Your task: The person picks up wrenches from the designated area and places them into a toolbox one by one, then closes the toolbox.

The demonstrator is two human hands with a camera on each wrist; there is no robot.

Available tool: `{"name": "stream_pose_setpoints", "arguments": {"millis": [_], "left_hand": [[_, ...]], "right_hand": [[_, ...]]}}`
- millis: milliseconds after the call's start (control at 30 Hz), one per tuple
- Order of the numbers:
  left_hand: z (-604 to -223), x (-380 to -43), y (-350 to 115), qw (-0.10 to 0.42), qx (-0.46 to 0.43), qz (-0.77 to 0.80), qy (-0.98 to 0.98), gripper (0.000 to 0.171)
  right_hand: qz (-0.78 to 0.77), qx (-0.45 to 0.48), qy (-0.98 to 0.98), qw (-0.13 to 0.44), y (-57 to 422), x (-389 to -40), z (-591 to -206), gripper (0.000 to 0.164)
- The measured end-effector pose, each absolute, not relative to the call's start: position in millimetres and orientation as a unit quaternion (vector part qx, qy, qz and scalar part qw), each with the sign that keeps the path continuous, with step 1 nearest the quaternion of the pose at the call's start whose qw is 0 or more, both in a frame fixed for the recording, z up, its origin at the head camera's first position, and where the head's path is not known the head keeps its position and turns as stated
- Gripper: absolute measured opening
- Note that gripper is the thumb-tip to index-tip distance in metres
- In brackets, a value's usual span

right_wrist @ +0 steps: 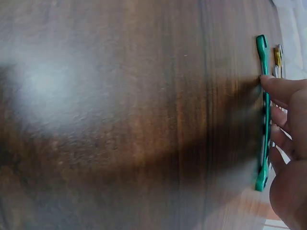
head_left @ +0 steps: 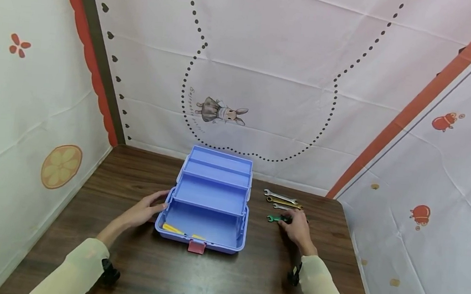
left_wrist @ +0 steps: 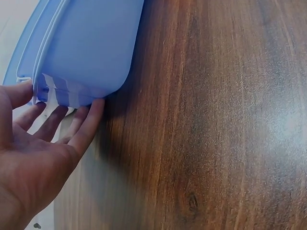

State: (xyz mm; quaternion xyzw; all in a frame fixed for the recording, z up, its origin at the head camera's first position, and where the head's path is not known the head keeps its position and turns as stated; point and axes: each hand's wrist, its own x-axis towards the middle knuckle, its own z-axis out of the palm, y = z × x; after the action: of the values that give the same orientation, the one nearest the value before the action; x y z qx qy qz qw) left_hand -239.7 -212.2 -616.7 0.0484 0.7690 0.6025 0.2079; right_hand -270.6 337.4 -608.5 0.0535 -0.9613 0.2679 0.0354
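A blue toolbox (head_left: 219, 246) stands with its trays raised and its red latch (head_left: 196, 247) hanging at the front. My left hand (head_left: 144, 210) holds its left rim, thumb over the edge and fingers against the outer side (left_wrist: 91, 48). Inside, at the front, lie a yellow-handled screwdriver (head_left: 173, 228) and another yellow piece (head_left: 198, 237), mostly hidden by the front wall. To the right of the box, my right hand (head_left: 297, 226) pinches a green open-end wrench (right_wrist: 266, 115) between thumb and fingers, close to the tabletop. The hand covers part of the wrench.
Beyond the right hand, a silver wrench (head_left: 280, 197), a gold wrench (head_left: 282, 201) and a smaller silver wrench (head_left: 281, 207) lie side by side on the brown wood table (head_left: 205, 286). Printed white cloth (head_left: 274, 98) encloses the back and both sides.
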Motion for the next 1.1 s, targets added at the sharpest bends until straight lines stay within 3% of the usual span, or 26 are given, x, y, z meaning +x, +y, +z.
{"name": "stream_pose_setpoints", "arguments": {"millis": [233,1100], "left_hand": [[-617,-236,-214,0.203,0.049,0.607,0.767,0.066],[-622,-238,-211,0.203,0.039,0.617,0.759,0.067]], "right_hand": [[0.312,0.038,-0.948,0.054,326,-266,-618,0.012],[0.334,-0.002,-0.94,0.066,324,-264,-631,0.018]]}}
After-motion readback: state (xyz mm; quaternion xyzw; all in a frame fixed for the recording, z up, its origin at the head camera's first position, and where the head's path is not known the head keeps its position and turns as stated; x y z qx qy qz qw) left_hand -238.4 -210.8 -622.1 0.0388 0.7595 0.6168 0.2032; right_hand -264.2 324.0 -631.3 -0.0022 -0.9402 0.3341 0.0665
